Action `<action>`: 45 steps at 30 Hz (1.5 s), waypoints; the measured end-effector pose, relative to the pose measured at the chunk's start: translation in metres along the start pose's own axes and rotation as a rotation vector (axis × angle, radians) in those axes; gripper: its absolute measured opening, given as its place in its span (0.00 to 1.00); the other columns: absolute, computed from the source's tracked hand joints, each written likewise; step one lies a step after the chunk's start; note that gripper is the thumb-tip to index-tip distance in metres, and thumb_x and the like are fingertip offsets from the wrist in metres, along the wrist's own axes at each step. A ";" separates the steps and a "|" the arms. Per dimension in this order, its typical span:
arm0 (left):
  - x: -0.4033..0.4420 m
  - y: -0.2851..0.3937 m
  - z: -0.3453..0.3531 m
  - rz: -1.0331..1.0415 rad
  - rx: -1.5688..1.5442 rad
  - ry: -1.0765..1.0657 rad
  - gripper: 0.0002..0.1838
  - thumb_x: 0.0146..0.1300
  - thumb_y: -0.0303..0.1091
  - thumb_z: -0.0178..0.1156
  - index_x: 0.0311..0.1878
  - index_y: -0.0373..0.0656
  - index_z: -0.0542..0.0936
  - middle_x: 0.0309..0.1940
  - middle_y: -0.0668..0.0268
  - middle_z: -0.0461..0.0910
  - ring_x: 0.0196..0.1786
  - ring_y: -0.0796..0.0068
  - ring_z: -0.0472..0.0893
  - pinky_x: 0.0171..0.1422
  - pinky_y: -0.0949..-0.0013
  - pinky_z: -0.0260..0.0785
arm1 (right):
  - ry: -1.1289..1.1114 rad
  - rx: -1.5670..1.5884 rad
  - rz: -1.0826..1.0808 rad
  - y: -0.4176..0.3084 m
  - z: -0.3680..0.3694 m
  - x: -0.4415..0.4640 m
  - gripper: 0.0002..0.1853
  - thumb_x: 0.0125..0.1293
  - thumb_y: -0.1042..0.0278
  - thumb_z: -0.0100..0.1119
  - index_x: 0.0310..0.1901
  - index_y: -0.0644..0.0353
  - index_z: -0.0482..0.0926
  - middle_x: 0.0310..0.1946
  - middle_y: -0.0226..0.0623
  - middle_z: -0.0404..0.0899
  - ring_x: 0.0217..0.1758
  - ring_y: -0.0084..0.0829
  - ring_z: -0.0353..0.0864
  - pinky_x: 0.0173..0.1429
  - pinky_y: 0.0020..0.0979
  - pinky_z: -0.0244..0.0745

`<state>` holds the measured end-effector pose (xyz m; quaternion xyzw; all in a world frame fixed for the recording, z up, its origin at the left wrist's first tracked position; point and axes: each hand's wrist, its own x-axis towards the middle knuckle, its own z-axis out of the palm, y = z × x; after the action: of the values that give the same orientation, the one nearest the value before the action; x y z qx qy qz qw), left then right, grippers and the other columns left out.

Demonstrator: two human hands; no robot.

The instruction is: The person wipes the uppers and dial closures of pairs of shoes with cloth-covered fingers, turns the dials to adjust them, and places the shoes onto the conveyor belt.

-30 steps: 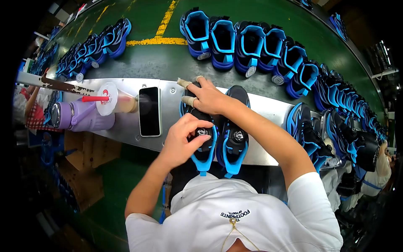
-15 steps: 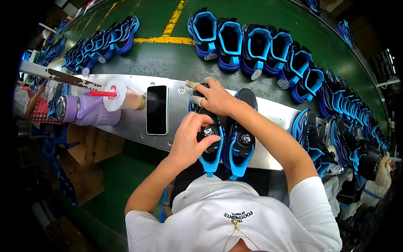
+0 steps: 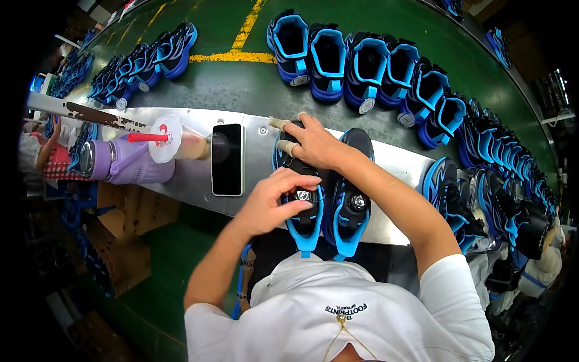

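A pair of black shoes with bright blue lining and round dials lies side by side, toes away from me, at the edge of the metal table. My right hand point(image 3: 316, 145) grips the front of the left shoe point(image 3: 307, 232), its fingers bent over the toe; some fingers wear beige covers. Thumb and forefinger of my left hand point(image 3: 268, 200) are closed about the round dial point(image 3: 303, 195) on that shoe's tongue. The right shoe point(image 3: 348, 226) stands beside it, partly under my right forearm. Its own dial point(image 3: 358, 202) shows.
Left of the shoes, a phone point(image 3: 227, 160), a drink cup with a red straw point(image 3: 193, 146) and a purple tumbler point(image 3: 142, 161) stand on the metal table point(image 3: 256, 175). Rows of similar shoes point(image 3: 329, 60) line the green surface beyond. Cardboard boxes point(image 3: 129, 259) sit lower left. Another person point(image 3: 51, 151) is at far left.
My left hand has turned slightly about the dial, its forefinger straighter and reaching further across. The right hand keeps its hold on the toe. The whole view has shifted a little.
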<state>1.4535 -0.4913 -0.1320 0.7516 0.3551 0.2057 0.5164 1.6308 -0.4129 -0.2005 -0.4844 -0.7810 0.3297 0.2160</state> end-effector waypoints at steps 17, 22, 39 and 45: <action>-0.003 0.018 0.011 0.169 0.317 0.090 0.15 0.58 0.30 0.66 0.49 0.40 0.81 0.49 0.60 0.81 0.52 0.59 0.76 0.60 0.61 0.68 | 0.101 -0.010 -0.067 0.003 -0.006 -0.012 0.26 0.67 0.50 0.57 0.66 0.41 0.72 0.53 0.60 0.69 0.57 0.62 0.71 0.63 0.49 0.70; -0.060 0.062 0.056 0.012 0.497 0.073 0.26 0.56 0.39 0.70 0.60 0.49 0.79 0.49 0.51 0.78 0.54 0.49 0.74 0.60 0.54 0.68 | 0.474 -0.301 -0.162 -0.018 -0.079 -0.009 0.22 0.66 0.46 0.58 0.56 0.47 0.79 0.35 0.44 0.81 0.40 0.47 0.82 0.43 0.46 0.78; 0.058 0.053 -0.044 0.029 0.909 0.041 0.20 0.52 0.54 0.70 0.38 0.48 0.83 0.29 0.53 0.77 0.41 0.51 0.78 0.42 0.52 0.72 | 0.479 0.510 -0.028 -0.016 -0.214 0.025 0.17 0.72 0.53 0.59 0.47 0.59 0.83 0.32 0.24 0.79 0.37 0.18 0.70 0.43 0.24 0.69; 0.103 0.051 -0.097 0.312 0.919 0.791 0.14 0.63 0.21 0.54 0.52 0.37 0.80 0.43 0.53 0.82 0.46 0.54 0.80 0.50 0.57 0.73 | 0.481 0.224 -0.113 -0.063 -0.230 -0.068 0.15 0.71 0.58 0.61 0.42 0.64 0.80 0.29 0.25 0.76 0.36 0.17 0.68 0.42 0.24 0.68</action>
<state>1.4726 -0.3636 -0.0537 0.8068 0.4577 0.3677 -0.0663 1.7728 -0.4239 0.0023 -0.4775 -0.6916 0.2772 0.4657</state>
